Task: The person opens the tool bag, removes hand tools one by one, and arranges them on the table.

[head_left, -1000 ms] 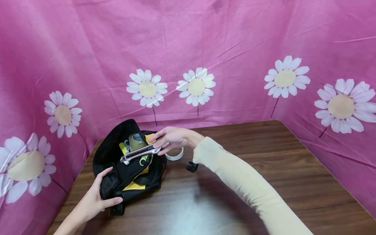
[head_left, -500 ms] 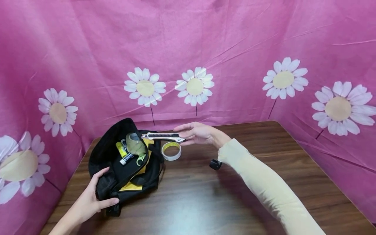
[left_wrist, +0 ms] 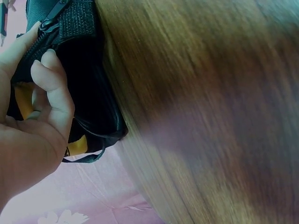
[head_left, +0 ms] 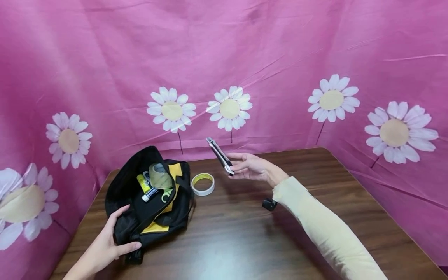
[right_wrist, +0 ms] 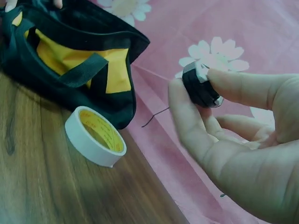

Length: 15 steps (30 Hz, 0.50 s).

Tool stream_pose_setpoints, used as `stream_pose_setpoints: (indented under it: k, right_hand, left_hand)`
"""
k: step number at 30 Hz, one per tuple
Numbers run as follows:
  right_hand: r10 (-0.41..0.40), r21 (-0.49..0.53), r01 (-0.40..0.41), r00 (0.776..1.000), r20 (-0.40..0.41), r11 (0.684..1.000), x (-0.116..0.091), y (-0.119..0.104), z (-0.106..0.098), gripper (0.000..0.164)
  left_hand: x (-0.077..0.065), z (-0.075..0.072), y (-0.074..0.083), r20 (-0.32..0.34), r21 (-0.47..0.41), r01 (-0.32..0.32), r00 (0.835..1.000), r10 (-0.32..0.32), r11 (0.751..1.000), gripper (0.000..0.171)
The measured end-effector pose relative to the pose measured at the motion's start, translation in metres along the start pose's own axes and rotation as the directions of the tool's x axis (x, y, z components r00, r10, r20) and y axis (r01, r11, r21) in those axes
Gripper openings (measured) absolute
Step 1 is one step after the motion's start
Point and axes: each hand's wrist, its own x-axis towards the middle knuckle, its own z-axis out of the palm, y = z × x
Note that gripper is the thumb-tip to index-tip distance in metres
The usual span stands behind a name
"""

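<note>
My right hand (head_left: pixel 253 167) pinches a white-and-black utility knife (head_left: pixel 219 154) near one end, above the table's far side. In the right wrist view the knife (right_wrist: pixel 200 88) appears end-on between thumb and fingers. On the left, my left hand (head_left: pixel 105 243) grips the near end of an open black-and-yellow bag (head_left: pixel 120 186), its thumb on the near side. The left wrist view shows its fingers at the bag's zipped edge (left_wrist: pixel 77 21). Inside the bag lie a yellow glue stick (head_left: pixel 142 183), a roll of clear tape (head_left: pixel 159 179) and a green curved handle (head_left: pixel 165 195), mostly hidden.
A white tape roll (head_left: pixel 203 192) lies on the wooden table (head_left: pixel 224 241), just right of the bag. Pink cloth (head_left: pixel 280 58) with printed daisies hangs behind the table and along both sides. A small black device (head_left: pixel 269 204) is under the right wrist.
The right hand has carried the utility knife from over the bag rightward, past the tape roll. The knife has turned from nearly level to steeply slanted. The left hand keeps its hold.
</note>
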Motion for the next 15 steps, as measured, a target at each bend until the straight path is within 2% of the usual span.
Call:
stream_pose_setpoints:
  k: [7,10,15]
  right_hand:
    - [-0.02,-0.066,0.019,1.0,-0.014,0.998,0.003,0.003,-0.006,0.082]
    - [-0.027,-0.106,0.023,0.999,-0.041,0.994,0.004,0.005,-0.011,0.085]
    - [-0.014,-0.174,0.007,0.999,-0.036,0.985,0.004,0.013,-0.02,0.084]
  left_hand:
    - [0.003,-0.001,0.003,-0.02,0.025,-0.038,0.999,0.038,0.999,0.11]
    - [0.003,0.0,0.003,-0.015,0.016,-0.034,0.999,0.034,0.999,0.11]
    - [0.0,0.002,0.002,-0.01,0.002,-0.012,1.0,0.013,1.0,0.109]
